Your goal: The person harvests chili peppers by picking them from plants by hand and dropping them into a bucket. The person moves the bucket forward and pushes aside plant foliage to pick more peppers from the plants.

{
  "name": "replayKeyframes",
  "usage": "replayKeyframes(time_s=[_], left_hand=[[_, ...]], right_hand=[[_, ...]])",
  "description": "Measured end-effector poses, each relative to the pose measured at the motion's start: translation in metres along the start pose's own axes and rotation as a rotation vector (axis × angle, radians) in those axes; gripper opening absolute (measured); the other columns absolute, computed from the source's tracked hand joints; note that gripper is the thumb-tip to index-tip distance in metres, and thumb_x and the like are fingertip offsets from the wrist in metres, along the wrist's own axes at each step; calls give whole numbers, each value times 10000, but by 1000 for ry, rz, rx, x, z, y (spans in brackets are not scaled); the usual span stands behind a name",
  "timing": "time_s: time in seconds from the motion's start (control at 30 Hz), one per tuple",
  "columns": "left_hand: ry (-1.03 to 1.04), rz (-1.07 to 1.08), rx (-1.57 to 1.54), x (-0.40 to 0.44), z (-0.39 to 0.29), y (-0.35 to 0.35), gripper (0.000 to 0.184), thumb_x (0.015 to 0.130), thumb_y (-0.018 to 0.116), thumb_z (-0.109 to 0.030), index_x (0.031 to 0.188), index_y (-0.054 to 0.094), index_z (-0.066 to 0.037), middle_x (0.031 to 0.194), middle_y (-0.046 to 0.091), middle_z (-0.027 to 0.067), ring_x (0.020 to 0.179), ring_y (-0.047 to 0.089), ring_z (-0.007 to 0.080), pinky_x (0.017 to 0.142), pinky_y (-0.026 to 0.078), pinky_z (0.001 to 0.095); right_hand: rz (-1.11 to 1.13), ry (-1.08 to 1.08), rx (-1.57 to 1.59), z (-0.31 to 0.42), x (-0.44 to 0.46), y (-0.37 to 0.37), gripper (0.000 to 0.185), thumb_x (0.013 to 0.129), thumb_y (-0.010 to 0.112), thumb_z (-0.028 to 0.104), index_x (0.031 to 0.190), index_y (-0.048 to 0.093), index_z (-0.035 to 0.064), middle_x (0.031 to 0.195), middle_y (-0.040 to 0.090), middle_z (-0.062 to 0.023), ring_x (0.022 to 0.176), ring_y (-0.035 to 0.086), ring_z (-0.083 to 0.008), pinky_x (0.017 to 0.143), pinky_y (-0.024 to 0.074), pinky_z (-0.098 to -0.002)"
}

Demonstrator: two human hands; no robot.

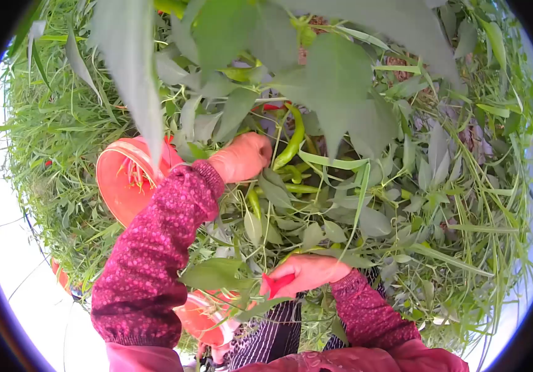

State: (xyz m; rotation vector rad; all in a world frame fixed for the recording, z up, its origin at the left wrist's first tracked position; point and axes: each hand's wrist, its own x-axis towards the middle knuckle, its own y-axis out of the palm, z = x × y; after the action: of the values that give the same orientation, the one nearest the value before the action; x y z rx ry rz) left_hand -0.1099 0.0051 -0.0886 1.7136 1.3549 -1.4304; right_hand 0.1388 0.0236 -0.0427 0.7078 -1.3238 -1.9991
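My left hand (pixel 241 159) reaches into the pepper plant, its fingers curled and partly hidden by leaves and stems. What it grips, if anything, is hidden. Just right of it hangs a long green chili pepper (pixel 292 139), with more green peppers (pixel 300 188) below. My right hand (pixel 310 273) is lower and closer to me, closed around a red chili pepper (pixel 277 283). Left of my left hand, a red bucket (pixel 110 193) lies tilted among the plants with thin red chili peppers (pixel 134 173) inside.
Broad leaves (pixel 341 80) hang close to the camera and cover part of the plant. A second red bucket (pixel 201 321) is near my legs at the bottom. Long grass blades (pixel 362 186) and dense weeds (pixel 49 155) surround the plants. Pale ground shows at the far left.
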Motion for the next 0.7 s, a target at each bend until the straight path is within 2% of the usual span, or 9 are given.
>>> replayKeyframes(time_s=[0.07,0.13,0.17,0.27,0.33,0.4,0.43,0.57,0.7], left_hand=[[83,-60,46,6,9,-2,222,746,615,-110,951,608,-26,886,618,153,791,607,278,720,500,359],[-230,-77,-350,-2,1,-1,203,795,587,-126,965,585,-15,854,607,117,718,604,227,617,514,346],[-191,-108,-412,-1,9,2,188,832,555,-134,971,569,-7,843,593,102,665,587,178,530,507,318],[-282,-221,-512,21,21,5,177,843,529,-124,974,563,-9,866,587,113,693,605,194,526,511,329],[-250,-300,-453,42,38,10,210,831,529,-134,1001,571,-19,947,599,161,770,627,267,640,520,382],[304,-707,828,75,95,24,287,794,575,-167,1037,579,-13,1056,584,220,857,621,345,789,486,411],[-16,-421,411,51,45,8,341,763,592,-157,1064,582,3,1080,584,243,904,601,389,872,445,399],[-233,-119,724,40,-6,-7,322,795,516,-92,1094,567,14,1008,621,229,952,601,357,825,475,386],[-139,-317,614,57,1,5,321,867,415,-117,1152,518,-13,947,633,227,895,627,333,768,490,427]], right_hand=[[-1,-58,-112,-6,3,-5,274,838,655,171,1070,619,29,901,657,-2,809,581,-76,726,478,-247],[-32,-160,-103,1,0,-6,269,834,660,178,1047,617,18,917,657,-11,838,581,-93,792,466,-263],[-69,-164,-139,-1,1,-6,259,833,661,179,1034,621,21,920,657,-20,839,583,-94,789,466,-262],[-127,-168,-206,-6,5,-7,243,834,658,182,1022,626,32,922,661,-41,844,594,-104,784,466,-269],[-196,-162,-247,-3,4,-8,243,831,657,181,1022,626,34,918,662,-47,844,600,-109,776,468,-278],[-211,-178,-229,-5,6,-7,256,830,656,196,1025,623,33,914,662,-52,834,601,-110,768,467,-282],[-226,-184,-223,-4,6,-7,261,830,656,205,1026,624,35,915,663,-52,831,602,-112,768,466,-283],[-243,-182,-239,-8,8,-9,275,828,655,230,1026,625,42,926,666,-49,831,603,-111,771,466,-284],[-283,-190,-245,-11,9,-7,271,827,655,223,1028,622,46,924,662,-47,833,598,-109,765,465,-281]])
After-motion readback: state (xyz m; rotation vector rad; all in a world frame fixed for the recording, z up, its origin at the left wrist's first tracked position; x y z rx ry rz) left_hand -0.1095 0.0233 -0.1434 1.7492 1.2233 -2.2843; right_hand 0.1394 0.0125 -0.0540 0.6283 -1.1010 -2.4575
